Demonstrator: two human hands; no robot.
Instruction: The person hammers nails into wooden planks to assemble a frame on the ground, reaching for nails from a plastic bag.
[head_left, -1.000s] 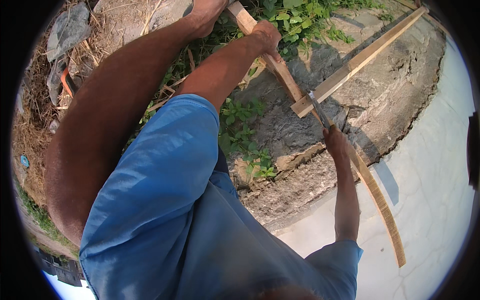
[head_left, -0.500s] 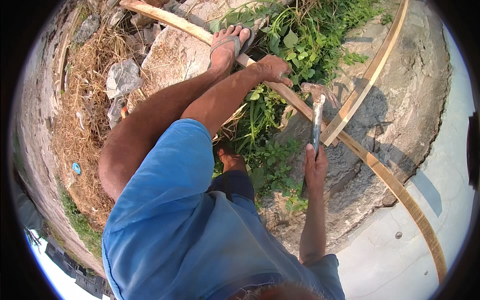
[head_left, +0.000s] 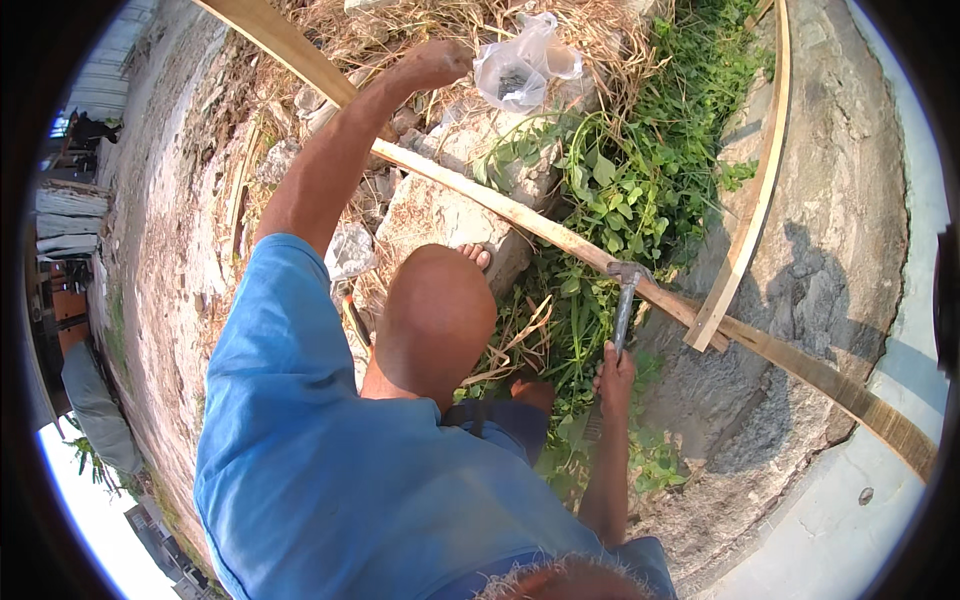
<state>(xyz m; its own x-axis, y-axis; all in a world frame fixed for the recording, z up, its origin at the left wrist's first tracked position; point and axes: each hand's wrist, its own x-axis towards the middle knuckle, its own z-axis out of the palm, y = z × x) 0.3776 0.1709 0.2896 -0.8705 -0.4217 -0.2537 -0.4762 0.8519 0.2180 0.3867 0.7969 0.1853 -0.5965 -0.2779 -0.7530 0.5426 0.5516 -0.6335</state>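
Observation:
My right hand (head_left: 615, 378) is closed around the handle of a claw hammer (head_left: 625, 310). Its head lies at the edge of a long wooden board (head_left: 500, 205), which runs from the upper left to the lower right. A second wooden strip (head_left: 757, 200) meets that board at its lower end, right of the hammer. My left arm stretches across the long board toward a clear plastic bag (head_left: 520, 70) with small dark things in it. Right beside the bag is my left hand (head_left: 437, 64); its fingers are mostly hidden, and whether they touch the bag is unclear.
Below the long board lie a broken concrete block (head_left: 420, 215) and loose stones. Dry grass and green plants (head_left: 610, 190) grow around them. A rough concrete ledge (head_left: 800, 290) borders a pale wall (head_left: 800, 520) on the right. My bent knee (head_left: 440, 320) rises left of the hammer.
My left hand has left the long board and reached up and left to the plastic bag. The view has shifted left. My right hand still grips the hammer.

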